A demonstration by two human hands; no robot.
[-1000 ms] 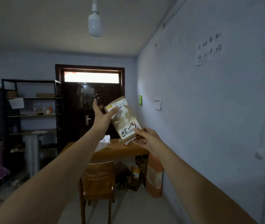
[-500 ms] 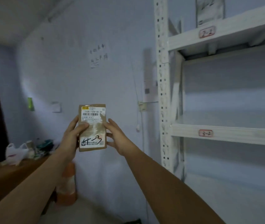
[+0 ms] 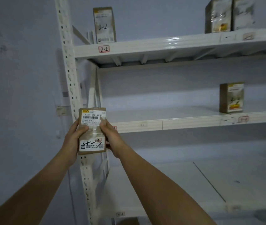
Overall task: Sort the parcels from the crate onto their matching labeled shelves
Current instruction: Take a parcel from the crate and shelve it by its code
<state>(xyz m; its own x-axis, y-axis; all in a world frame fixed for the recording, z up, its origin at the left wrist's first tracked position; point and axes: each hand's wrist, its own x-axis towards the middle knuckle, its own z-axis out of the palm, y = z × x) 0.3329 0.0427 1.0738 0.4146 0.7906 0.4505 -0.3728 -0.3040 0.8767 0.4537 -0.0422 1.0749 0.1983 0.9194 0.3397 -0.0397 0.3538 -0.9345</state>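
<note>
A small brown parcel (image 3: 92,132) with a white barcode label and a handwritten mark is held upright in front of the white shelf rack's left post (image 3: 67,65). My left hand (image 3: 73,138) grips its left edge, thumb across the front. My right hand (image 3: 111,137) grips its right edge. The upper shelf (image 3: 161,44) carries a red-framed tag reading 2-2 (image 3: 104,49), with a parcel marked 2-2 (image 3: 104,25) standing above it. The middle shelf (image 3: 186,122) has a tag at its right (image 3: 243,119) under another upright parcel (image 3: 231,97).
Two more parcels (image 3: 229,15) stand at the upper shelf's right end. The lowest shelf (image 3: 177,184) lies below my forearms, with a small tag on its front edge (image 3: 120,214). A pale wall (image 3: 23,78) with faint writing is to the left.
The view has swung right from the doorway and desk to face the shelf rack. The parcel has stayed in both hands and now stands upright before the rack's left post.
</note>
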